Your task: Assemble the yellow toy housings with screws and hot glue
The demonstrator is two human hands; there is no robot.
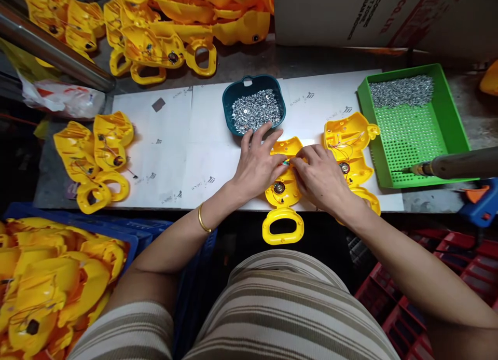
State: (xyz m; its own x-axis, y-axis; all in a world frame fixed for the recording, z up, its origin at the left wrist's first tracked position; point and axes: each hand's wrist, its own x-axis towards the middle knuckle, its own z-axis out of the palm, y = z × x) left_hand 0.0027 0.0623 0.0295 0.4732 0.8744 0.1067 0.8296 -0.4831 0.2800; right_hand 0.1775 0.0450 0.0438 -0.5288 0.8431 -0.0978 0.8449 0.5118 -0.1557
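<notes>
A yellow plastic shell half (283,189) with a looped handle lies in front of me, its hollow side up and a round speaker inside. My left hand (259,165) reaches over its left side, thumb and index finger pinching a small green circuit board (286,163) while the other fingers spread towards the screw bowl. From the right, my right hand (321,176) has its fingers curled together beside the board; what they grip is hidden. Close to my right hand lies another yellow shell half (346,134) with wires and a speaker, partly covered by that hand.
A dark teal bowl (228,113) of screws stands behind my left hand. At right is a green basket (453,121) with screws and a screwdriver tip above it. Two yellow shells (112,137) lie left; more are piled behind and in a blue crate (134,235).
</notes>
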